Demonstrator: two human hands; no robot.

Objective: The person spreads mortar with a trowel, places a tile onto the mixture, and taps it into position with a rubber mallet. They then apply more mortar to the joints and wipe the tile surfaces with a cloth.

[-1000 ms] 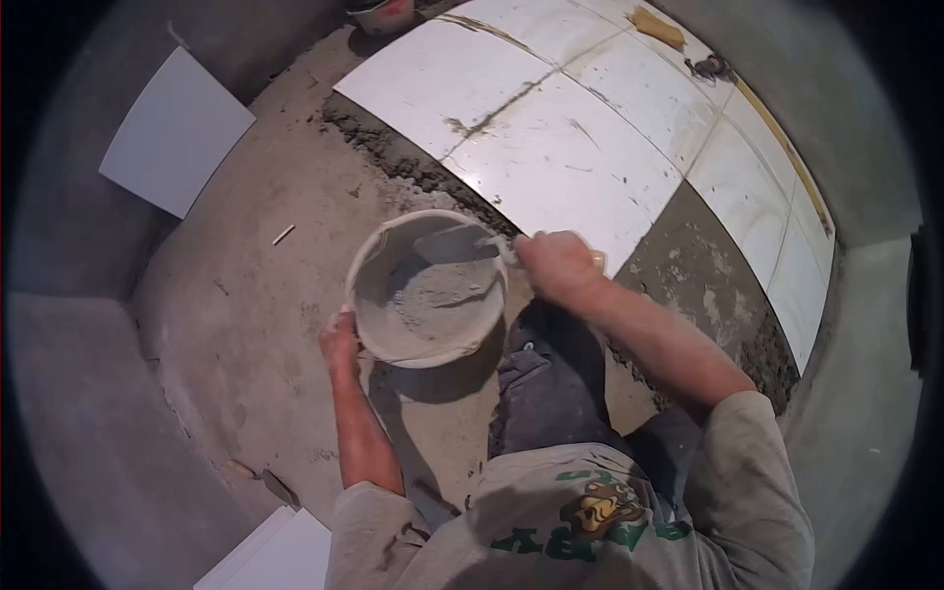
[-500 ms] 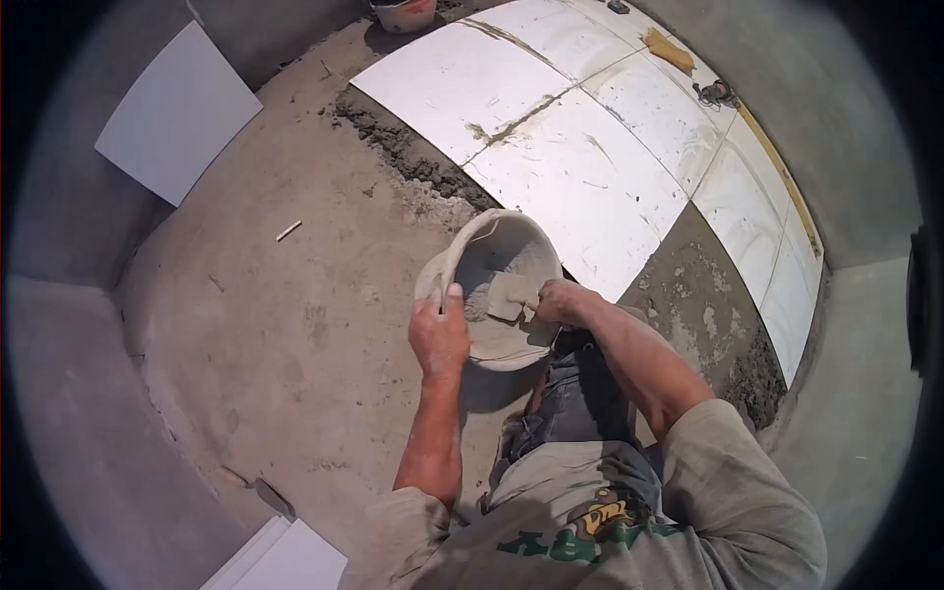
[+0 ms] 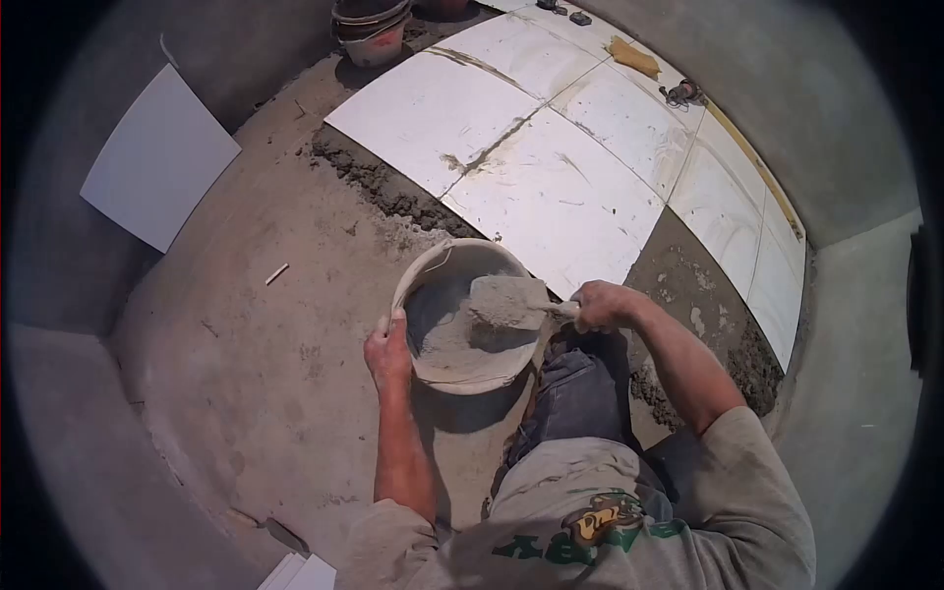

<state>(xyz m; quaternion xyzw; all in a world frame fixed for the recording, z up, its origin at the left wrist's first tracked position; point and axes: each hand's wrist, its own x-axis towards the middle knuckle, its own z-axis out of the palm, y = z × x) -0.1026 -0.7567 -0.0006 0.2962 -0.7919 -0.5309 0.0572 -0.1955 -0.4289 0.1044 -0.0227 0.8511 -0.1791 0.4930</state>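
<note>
My left hand [image 3: 389,352] grips the left rim of a round bucket [image 3: 474,382], its thumb over the edge. The bucket's inside is coated in grey, with grey powder or mortar at the bottom. In my right hand [image 3: 604,306] is the handle of a trowel [image 3: 508,300]. Its flat blade, carrying some grey material, is over the bucket's opening. Close beyond the bucket lie large white tiles [image 3: 551,211] with a strip of dark mortar [image 3: 379,187] along their edge.
A bare mortar bed [image 3: 693,280] lies right of the bucket. Stacked buckets [image 3: 374,39] stand at the back. One loose tile [image 3: 160,157] leans on the left wall. A second trowel [image 3: 285,536] rests near more tiles [image 3: 300,573] at bottom left.
The trowel has risen from deep inside the bucket to its opening, now with grey material on the blade. The bucket, formerly tipped, sits more level and slightly further left.
</note>
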